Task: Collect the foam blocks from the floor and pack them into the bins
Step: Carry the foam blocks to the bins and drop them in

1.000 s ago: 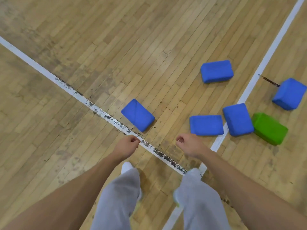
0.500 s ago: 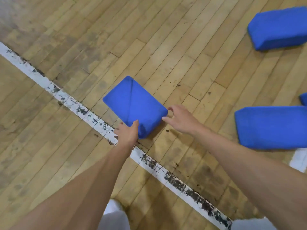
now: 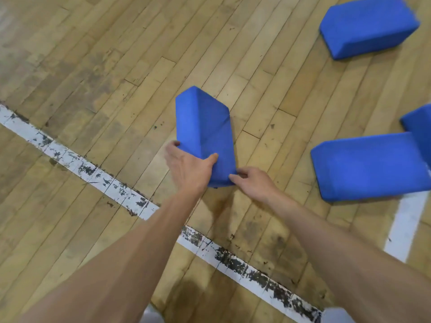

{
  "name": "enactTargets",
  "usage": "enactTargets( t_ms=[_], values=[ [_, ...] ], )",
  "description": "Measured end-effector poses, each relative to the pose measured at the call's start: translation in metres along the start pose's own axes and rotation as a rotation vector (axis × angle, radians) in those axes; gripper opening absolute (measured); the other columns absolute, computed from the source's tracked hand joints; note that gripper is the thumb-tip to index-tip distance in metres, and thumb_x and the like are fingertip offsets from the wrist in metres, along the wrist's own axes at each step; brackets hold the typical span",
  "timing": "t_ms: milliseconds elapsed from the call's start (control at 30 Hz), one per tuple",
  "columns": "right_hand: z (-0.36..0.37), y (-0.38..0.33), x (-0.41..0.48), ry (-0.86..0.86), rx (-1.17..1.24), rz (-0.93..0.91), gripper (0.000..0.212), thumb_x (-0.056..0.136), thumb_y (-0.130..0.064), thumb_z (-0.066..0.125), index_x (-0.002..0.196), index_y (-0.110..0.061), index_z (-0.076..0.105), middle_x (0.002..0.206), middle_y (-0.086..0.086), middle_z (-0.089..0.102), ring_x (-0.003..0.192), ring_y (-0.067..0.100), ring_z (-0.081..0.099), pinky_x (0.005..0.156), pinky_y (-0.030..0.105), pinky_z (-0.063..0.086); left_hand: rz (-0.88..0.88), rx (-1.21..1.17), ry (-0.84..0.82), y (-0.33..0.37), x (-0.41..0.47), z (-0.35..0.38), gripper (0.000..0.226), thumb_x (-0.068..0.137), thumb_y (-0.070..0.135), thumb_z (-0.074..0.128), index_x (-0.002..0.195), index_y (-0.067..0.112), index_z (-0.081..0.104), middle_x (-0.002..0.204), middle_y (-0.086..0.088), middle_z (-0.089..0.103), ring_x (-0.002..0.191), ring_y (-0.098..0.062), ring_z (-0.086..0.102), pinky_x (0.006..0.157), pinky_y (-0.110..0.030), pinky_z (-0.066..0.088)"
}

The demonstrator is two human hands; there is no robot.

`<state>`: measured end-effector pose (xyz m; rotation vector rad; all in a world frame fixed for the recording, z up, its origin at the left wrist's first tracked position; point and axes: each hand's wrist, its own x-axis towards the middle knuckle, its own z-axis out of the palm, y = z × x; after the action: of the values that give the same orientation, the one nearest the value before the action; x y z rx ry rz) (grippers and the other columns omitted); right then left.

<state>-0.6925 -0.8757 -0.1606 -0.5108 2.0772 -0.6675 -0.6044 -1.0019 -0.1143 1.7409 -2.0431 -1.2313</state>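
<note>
A blue foam block (image 3: 205, 129) is tilted up off the wooden floor at the centre of the head view. My left hand (image 3: 189, 169) grips its near left corner, thumb on top. My right hand (image 3: 251, 183) touches its near right corner with thumb and fingers pinching the edge. Another blue block (image 3: 370, 169) lies flat at the right. A third blue block (image 3: 366, 26) lies at the top right. Part of one more blue block (image 3: 419, 127) shows at the right edge. No bins are in view.
A worn white painted line (image 3: 77, 164) runs diagonally across the wooden floor below my hands. A second white line (image 3: 405, 224) rises at the lower right. My shoes show at the bottom edge.
Both hands have closed on the near end of the centre block, and it has turned and tipped up from lying flat on the floor.
</note>
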Motion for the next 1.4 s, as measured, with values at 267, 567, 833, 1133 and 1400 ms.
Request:
enactTargets(
  t_ms=[267, 567, 833, 1133, 1400],
  values=[
    [-0.056, 0.094, -0.037, 0.111, 0.524, 0.316, 0.026, 0.093, -0.031, 0.060, 0.071, -0.017, 0.056, 0.067, 0.002, 0.054, 0.050, 0.010, 0.050, 0.041, 0.016, 0.035, 0.453, 0.465, -0.082, 0.076, -0.037, 0.095, 0.090, 0.066, 0.042, 0.078, 0.135, 0.004, 0.035, 0.130, -0.014, 0.044, 0.121, -0.031, 0.043, 0.099, -0.039, 0.036],
    [-0.104, 0.178, -0.096, 0.328, 0.855, 0.663, 0.072, 0.061, -0.068, 0.075, 0.101, -0.012, 0.058, 0.081, -0.001, 0.052, 0.061, 0.014, 0.048, 0.056, 0.027, 0.038, 0.592, 0.683, -0.031, 0.080, -0.063, 0.126, 0.089, 0.065, 0.035, 0.074, 0.135, -0.001, 0.032, 0.124, -0.020, 0.049, 0.111, -0.038, 0.049, 0.089, -0.047, 0.041],
    [-0.118, 0.158, -0.039, 0.721, 1.341, 0.587, 0.085, 0.033, -0.041, 0.096, 0.106, -0.019, 0.060, 0.105, -0.008, 0.070, 0.093, 0.016, 0.069, 0.081, 0.039, 0.058, 0.616, 0.623, -0.023, 0.077, -0.063, 0.128, 0.084, 0.076, 0.044, 0.066, 0.138, 0.000, 0.031, 0.128, -0.016, 0.047, 0.113, -0.035, 0.047, 0.089, -0.044, 0.040],
    [-0.117, 0.136, -0.037, 0.836, 1.046, 0.690, 0.118, 0.015, -0.071, 0.082, 0.116, -0.016, 0.057, 0.117, -0.001, 0.060, 0.105, 0.022, 0.060, 0.085, 0.039, 0.056, 0.558, 0.603, -0.115, 0.077, -0.055, 0.113, 0.087, 0.075, 0.052, 0.067, 0.141, 0.014, 0.025, 0.121, -0.016, 0.049, 0.106, -0.036, 0.052, 0.081, -0.044, 0.043],
    [-0.160, 0.056, -0.135, 0.596, 0.189, 0.569, 0.102, 0.052, -0.043, 0.087, 0.132, -0.009, 0.034, 0.130, 0.007, 0.051, 0.121, 0.031, 0.049, 0.100, 0.046, 0.041, 0.278, 0.675, -0.219, 0.116, -0.100, 0.008, 0.077, 0.072, 0.047, 0.074, 0.126, 0.003, 0.040, 0.122, -0.016, 0.052, 0.114, -0.035, 0.051, 0.090, -0.045, 0.042]
  ],
)
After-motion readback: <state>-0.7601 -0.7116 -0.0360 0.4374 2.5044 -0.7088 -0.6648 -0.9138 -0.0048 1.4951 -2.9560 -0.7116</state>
